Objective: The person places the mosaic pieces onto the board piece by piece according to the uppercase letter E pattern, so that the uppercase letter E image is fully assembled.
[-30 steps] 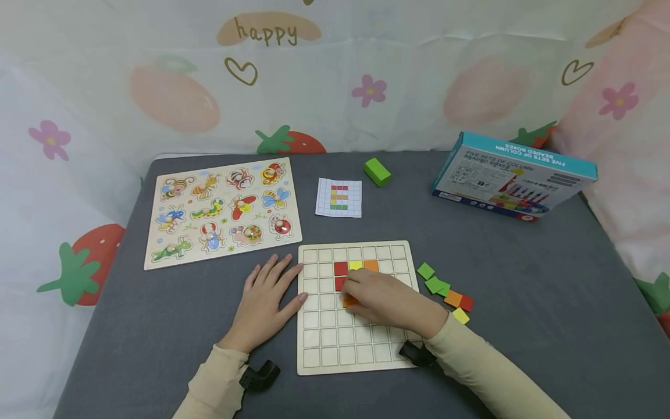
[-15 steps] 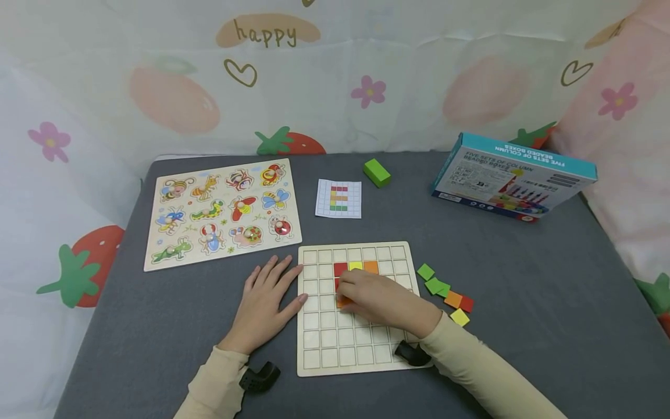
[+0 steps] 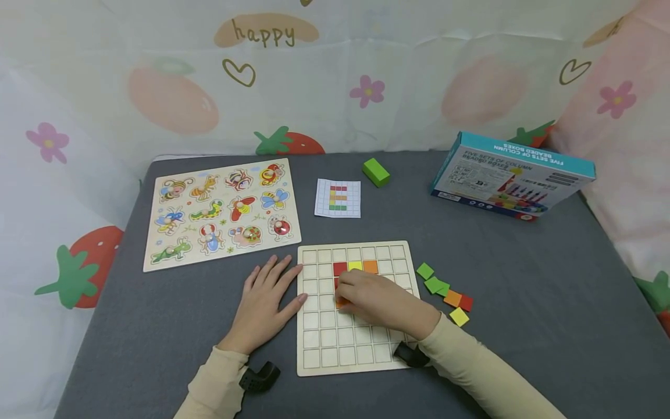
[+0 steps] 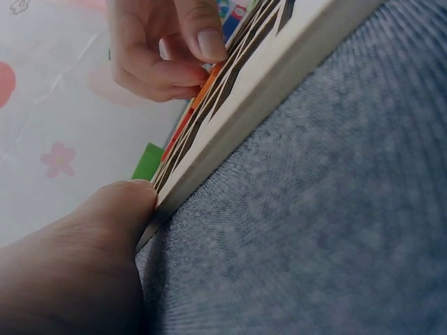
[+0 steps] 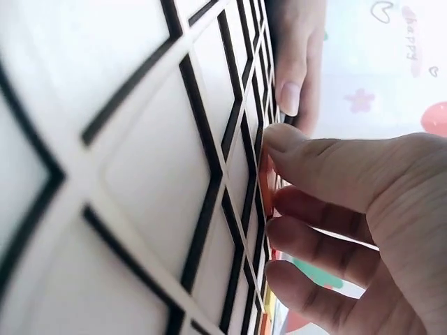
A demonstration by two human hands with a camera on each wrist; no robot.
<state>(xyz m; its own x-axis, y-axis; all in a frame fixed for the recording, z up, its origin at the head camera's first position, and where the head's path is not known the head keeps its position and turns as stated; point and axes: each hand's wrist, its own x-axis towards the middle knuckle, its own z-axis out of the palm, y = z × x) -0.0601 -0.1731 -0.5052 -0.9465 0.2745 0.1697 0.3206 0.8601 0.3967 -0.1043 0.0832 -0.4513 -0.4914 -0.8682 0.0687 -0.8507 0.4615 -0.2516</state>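
My left hand (image 3: 269,302) lies flat, fingers spread, at the left edge of the wooden grid board (image 3: 319,337); its thumb (image 4: 129,202) touches the rim in the left wrist view. Over the board, my right hand (image 3: 386,299) pinches an orange square tile (image 3: 341,303) between thumb and fingers, low at a cell in the third column. That tile (image 5: 266,185) sits right at the grid in the right wrist view. Above it, a red tile (image 3: 340,268), a yellow tile (image 3: 355,265) and another orange tile (image 3: 370,266) form a row. A second red tile below is mostly hidden by my fingers.
Loose green (image 3: 425,270), orange (image 3: 452,298), red (image 3: 466,302) and yellow tiles (image 3: 459,316) lie right of the board. Behind it are a pattern card (image 3: 353,209) and a green block (image 3: 376,172). An insect puzzle (image 3: 220,195) lies left, a box (image 3: 502,180) back right.
My right hand has shifted slightly left with the orange tile, which now sits at the third-column cell. The left hand has stayed in place.
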